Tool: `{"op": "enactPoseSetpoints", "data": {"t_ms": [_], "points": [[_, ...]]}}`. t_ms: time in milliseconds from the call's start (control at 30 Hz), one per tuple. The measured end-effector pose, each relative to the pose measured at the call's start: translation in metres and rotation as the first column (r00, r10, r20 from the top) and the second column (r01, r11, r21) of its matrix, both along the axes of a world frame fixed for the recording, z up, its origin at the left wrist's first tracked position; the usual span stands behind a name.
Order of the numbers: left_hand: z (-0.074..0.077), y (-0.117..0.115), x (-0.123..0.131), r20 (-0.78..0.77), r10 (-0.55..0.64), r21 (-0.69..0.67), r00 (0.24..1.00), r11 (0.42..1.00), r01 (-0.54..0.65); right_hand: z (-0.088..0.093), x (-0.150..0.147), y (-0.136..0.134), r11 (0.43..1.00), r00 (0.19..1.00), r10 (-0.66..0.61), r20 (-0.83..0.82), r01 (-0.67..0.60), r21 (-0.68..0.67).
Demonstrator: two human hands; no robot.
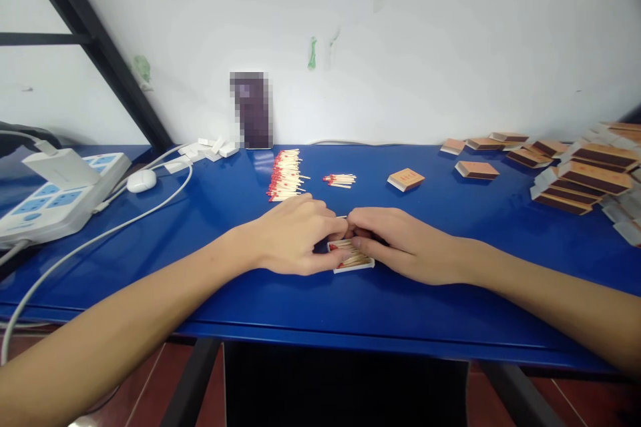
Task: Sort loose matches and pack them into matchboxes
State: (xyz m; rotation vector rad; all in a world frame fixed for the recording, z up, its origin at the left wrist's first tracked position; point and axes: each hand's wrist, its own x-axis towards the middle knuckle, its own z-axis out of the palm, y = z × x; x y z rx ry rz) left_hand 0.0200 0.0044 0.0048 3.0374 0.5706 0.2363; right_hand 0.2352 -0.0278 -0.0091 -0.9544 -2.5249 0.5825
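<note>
Both my hands meet at the middle of the blue table (210, 227) over a small open matchbox tray (356, 263) filled with red-tipped matches. My left hand (295, 235) has its fingers curled and pinched at the tray's left end. My right hand (400, 243) is curled over the tray's right end, fingers pressed on it and the matches. A long row of loose matches (285, 175) lies just behind my left hand. Beyond the hands lie a small bunch of matches (340, 179) and a single closed matchbox (405, 179).
Several closed matchboxes (575, 170) are heaped at the far right. A white power strip (55, 193) with cables and a white earbud case (141, 180) sit at the left. Small white box parts (207, 149) and a dark blurred object (253, 110) stand against the wall.
</note>
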Motion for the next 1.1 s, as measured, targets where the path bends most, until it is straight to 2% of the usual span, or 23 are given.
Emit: {"op": "enactPoseSetpoints", "data": {"t_ms": [100,200,333,433,600,867,1100], "points": [[0.001,0.001,-0.002,0.004,-0.003,0.038,1.0,0.999,0.003,0.0,0.005,0.006,0.993,0.993,-0.089,-0.082,0.095,0.075],[0.005,0.005,-0.005,0.002,0.014,0.13,1.0,0.991,-0.014,-0.003,0.012,0.016,0.956,0.972,-0.207,-0.107,0.224,0.191],[0.007,0.013,-0.01,0.019,0.099,0.28,0.995,0.955,-0.1,-0.007,0.018,0.023,0.957,0.976,-0.217,-0.021,0.217,0.192],[0.003,0.017,-0.011,-0.005,0.143,0.315,0.99,0.94,-0.135,-0.008,0.016,0.024,0.975,0.983,-0.18,0.016,0.177,0.133],[-0.002,0.018,-0.008,-0.047,0.139,0.269,0.989,0.956,-0.121,-0.007,0.011,0.025,0.983,0.989,-0.146,0.009,0.144,0.113],[0.002,0.013,-0.001,0.019,0.19,0.015,0.982,0.982,-0.19,-0.004,0.002,0.019,0.976,0.977,-0.213,-0.031,0.214,0.041],[-0.003,0.011,0.001,0.074,0.182,-0.008,0.98,0.983,-0.182,-0.008,0.001,0.017,0.959,0.985,-0.166,0.05,0.149,0.24]]}}
